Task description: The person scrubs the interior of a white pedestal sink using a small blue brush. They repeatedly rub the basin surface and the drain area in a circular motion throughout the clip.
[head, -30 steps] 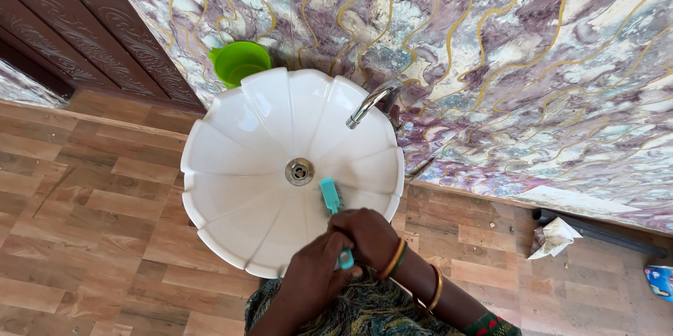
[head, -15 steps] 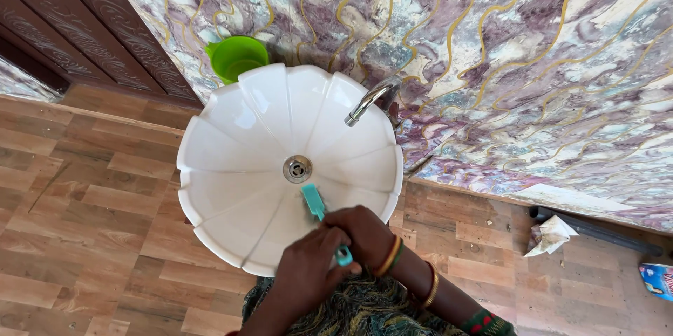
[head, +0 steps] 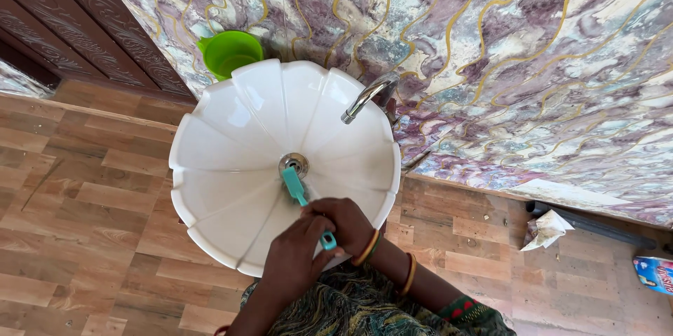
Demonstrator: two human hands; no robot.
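A white scalloped basin (head: 231, 126) stands against a marbled wall, with a metal drain (head: 294, 163) at its centre and a chrome tap (head: 368, 96) at its far right rim. Both hands hold a teal brush (head: 295, 187) over the near side of the bowl. My right hand (head: 343, 224) grips the upper handle. My left hand (head: 294, 262) clasps the handle's lower end, which pokes out between the fingers. The brush head rests just below the drain.
A green plastic bucket (head: 230, 52) sits behind the basin by a dark wooden door (head: 63, 21). Crumpled paper (head: 545, 229) and a blue packet (head: 655, 273) lie on the wood-look floor at the right, near a dark pipe (head: 596, 224).
The brush head has slid left and up the bowl toward the drain, with both hands following it.
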